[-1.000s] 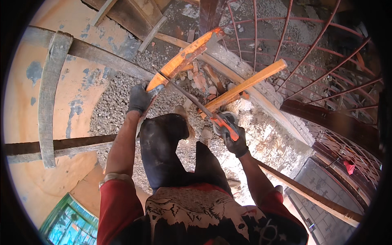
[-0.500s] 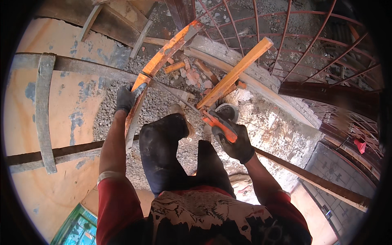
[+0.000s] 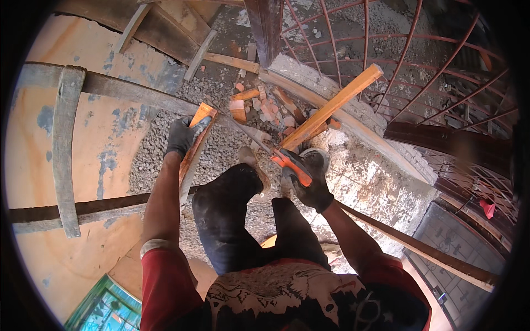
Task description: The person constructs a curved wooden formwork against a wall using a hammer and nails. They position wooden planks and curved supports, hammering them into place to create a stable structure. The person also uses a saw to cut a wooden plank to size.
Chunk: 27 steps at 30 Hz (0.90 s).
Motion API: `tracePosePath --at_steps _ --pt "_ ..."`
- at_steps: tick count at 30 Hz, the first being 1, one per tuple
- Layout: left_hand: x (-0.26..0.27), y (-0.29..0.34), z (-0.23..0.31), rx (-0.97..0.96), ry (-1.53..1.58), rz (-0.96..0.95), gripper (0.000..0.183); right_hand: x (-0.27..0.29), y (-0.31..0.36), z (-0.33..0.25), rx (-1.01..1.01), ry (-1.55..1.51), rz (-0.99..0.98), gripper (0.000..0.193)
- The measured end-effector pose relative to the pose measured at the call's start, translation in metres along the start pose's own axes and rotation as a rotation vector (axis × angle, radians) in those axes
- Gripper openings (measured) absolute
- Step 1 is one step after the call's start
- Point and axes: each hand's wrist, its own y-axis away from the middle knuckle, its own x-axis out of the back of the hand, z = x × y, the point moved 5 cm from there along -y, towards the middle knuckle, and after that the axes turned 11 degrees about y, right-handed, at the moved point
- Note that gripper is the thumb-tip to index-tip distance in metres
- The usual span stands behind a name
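My gloved left hand (image 3: pixel 182 137) grips a wooden board (image 3: pixel 203 113) near its orange-painted upper end. The board runs down beside my left leg. My gloved right hand (image 3: pixel 312 186) is closed around the orange handle of a handsaw (image 3: pixel 291 167). The saw's narrow blade points up and left, its tip beside the board's end. Just beyond the blade, a short orange wood offcut (image 3: pixel 238 110) lies among rubble. A thick orange-brown timber (image 3: pixel 337 107) slants up and right from near the saw handle.
Wood strips cross the peeling wall (image 3: pixel 110 160) at left. Gravel (image 3: pixel 157 149) and broken brick (image 3: pixel 269 110) cover the ground. A curved red metal grille (image 3: pixel 408 55) stands at upper right, behind a concrete ledge (image 3: pixel 381 143). A long wooden strip (image 3: pixel 419 243) passes under my right forearm.
The board's long upper length has come off and dropped away, leaving a short end above my left hand. An offcut now lies in the rubble. The saw has shifted slightly.
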Motion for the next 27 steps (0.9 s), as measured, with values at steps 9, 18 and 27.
tracePosePath --at_steps 9,18,27 --pt "0.005 0.004 0.014 0.029 -0.031 -0.040 0.047 -0.056 -0.037 0.022 -0.050 0.017 0.067 0.047" --pt "0.006 0.003 -0.002 -0.003 -0.084 -0.041 0.049 -0.029 0.003 -0.016 -0.106 0.303 0.094 0.043" --pt "0.065 0.137 0.066 -0.251 0.244 0.086 0.028 0.075 0.160 0.016 -0.878 0.146 -0.075 0.031"
